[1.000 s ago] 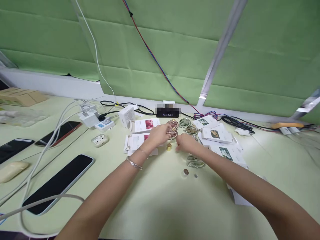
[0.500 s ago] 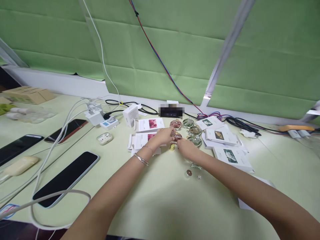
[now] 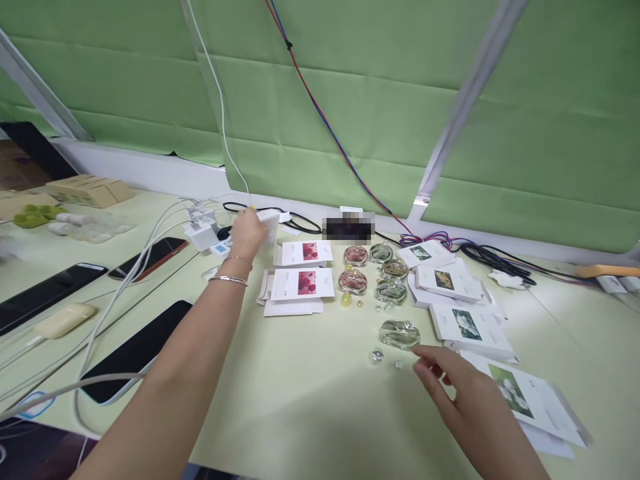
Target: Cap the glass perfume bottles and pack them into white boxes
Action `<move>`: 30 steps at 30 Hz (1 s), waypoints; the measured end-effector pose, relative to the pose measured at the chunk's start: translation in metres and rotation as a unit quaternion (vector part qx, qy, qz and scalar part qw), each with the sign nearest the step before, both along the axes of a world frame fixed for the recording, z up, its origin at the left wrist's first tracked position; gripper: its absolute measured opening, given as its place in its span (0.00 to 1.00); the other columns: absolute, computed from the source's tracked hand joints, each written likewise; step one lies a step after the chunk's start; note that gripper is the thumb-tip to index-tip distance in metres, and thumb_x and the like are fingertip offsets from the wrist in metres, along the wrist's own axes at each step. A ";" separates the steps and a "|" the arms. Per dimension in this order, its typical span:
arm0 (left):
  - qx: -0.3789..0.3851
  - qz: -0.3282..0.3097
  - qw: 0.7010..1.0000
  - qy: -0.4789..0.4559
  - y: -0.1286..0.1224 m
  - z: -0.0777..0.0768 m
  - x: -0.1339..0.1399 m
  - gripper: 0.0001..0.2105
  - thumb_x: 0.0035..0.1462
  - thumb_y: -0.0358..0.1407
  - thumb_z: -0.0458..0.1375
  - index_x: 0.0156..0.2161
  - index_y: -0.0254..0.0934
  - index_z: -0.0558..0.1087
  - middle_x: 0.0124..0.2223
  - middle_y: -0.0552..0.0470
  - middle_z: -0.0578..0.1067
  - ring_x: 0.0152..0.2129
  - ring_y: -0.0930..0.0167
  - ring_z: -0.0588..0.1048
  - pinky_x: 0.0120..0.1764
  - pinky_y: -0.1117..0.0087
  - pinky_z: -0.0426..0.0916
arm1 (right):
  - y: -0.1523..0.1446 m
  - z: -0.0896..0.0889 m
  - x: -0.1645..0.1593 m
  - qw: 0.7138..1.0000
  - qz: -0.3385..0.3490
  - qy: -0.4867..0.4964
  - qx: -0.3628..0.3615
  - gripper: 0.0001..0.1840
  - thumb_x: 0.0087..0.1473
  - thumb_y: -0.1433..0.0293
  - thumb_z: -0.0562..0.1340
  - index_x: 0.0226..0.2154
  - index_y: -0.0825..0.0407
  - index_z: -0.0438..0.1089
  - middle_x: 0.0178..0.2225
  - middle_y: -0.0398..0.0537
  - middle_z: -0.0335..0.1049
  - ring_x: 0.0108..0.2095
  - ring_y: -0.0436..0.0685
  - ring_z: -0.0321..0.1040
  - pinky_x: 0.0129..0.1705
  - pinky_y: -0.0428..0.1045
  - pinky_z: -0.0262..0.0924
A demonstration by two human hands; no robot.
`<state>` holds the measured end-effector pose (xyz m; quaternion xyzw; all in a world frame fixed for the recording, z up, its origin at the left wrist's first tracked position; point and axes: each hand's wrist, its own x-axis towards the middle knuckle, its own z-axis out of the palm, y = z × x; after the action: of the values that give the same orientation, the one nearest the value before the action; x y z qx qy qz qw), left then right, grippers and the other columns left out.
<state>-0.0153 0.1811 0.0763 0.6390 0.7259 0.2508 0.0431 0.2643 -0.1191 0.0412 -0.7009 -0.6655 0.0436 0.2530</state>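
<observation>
At the back left, my left hand point(image 3: 249, 231) is closed on a small white box point(image 3: 271, 225); the hand hides part of the box. My right hand point(image 3: 453, 383) hovers low at the front, its fingers loosely bent and holding nothing, the fingertips beside a clear glass bottle point(image 3: 400, 334). Round glass stoppers, a larger one point(image 3: 377, 356) and a smaller one point(image 3: 399, 365), lie in front of that bottle. Farther back are two reddish glass bottles, the nearer one point(image 3: 353, 281) with a yellow cap point(image 3: 346, 300) before it, and greenish bottles point(image 3: 391, 291) to their right.
White cartons with red flower pictures point(image 3: 303, 283) lie left of the bottles; cartons with other flower pictures point(image 3: 475, 325) lie right. Phones point(image 3: 135, 357), chargers point(image 3: 201, 235) and loose white cables spread across the left side. A black cable coil point(image 3: 500, 262) lies along the wall.
My left hand has left the reddish bottles and moved left to the white box. My right hand has come back toward me, uncovering the bottles and the front clear one.
</observation>
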 end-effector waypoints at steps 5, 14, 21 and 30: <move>0.226 -0.044 0.972 -0.038 -0.073 0.050 0.020 0.21 0.55 0.41 0.51 0.50 0.27 0.60 0.49 0.46 0.64 0.47 0.60 0.65 0.44 0.57 0.61 | -0.010 -0.020 0.000 0.997 0.018 0.071 -0.018 0.13 0.57 0.69 0.48 0.31 0.48 0.68 0.28 0.45 0.70 0.26 0.52 0.68 0.21 0.45 0.61; -0.099 -0.482 0.857 -0.154 -0.219 0.019 0.026 0.10 0.57 0.34 0.49 0.45 0.44 0.63 0.43 0.52 0.68 0.40 0.68 0.67 0.40 0.69 0.65 | -0.015 -0.017 -0.038 0.988 0.117 0.086 -0.049 0.40 0.44 0.65 0.62 0.58 0.46 0.47 0.57 0.53 0.52 0.57 0.63 0.51 0.51 0.57 0.58; -0.270 -0.563 0.741 -0.247 -0.238 -0.044 0.037 0.13 0.58 0.29 0.42 0.41 0.42 0.68 0.49 0.47 0.63 0.50 0.69 0.60 0.46 0.69 0.64 | -0.018 -0.030 -0.051 0.939 0.237 0.102 -0.227 0.54 0.34 0.63 0.67 0.60 0.45 0.40 0.52 0.50 0.60 0.50 0.62 0.59 0.44 0.52 0.60; -0.278 -0.387 0.838 -0.267 -0.239 -0.087 0.050 0.16 0.61 0.41 0.40 0.48 0.41 0.65 0.44 0.49 0.70 0.42 0.68 0.68 0.47 0.65 0.62 | -0.017 -0.061 -0.046 0.978 0.152 0.026 -0.138 0.44 0.37 0.64 0.64 0.57 0.49 0.50 0.50 0.54 0.59 0.50 0.66 0.54 0.52 0.60 0.45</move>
<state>0.0350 -0.0582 -0.0110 0.7370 0.4191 0.1624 0.5048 0.2180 -0.1363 -0.0194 -0.6180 -0.7452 0.1914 0.1618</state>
